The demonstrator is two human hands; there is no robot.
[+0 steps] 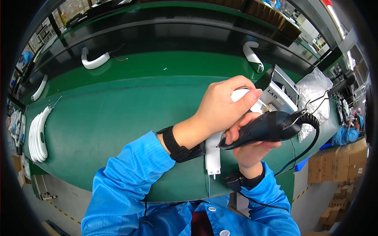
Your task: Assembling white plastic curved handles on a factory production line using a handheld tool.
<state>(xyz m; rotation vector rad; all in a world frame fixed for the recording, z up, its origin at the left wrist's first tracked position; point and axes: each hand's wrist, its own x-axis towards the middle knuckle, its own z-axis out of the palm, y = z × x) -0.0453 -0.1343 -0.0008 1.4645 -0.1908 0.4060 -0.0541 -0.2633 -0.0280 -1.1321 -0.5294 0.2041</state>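
A white curved plastic housing [213,159] runs from near the table's front edge up beneath my hands, its middle hidden by my left wrist. My left hand [226,100] is bent over the white upper end, thumb and index finger closed around it. Below and to the right, my right hand [252,151] grips a black electric screwdriver [262,128], fingers wrapped about its body. The tool lies nearly level, its narrow end pointing left beside the housing; whether they touch cannot be seen. A thin wire hangs from the housing's lower end.
A grey metal box [277,96] stands just beyond the screwdriver, beside a crumpled plastic bag [313,96]. The tool's coiled cable [311,120] loops at right. Several white housings [37,137] lie stacked at far left. Other curved housings [94,62] sit on the green belt behind.
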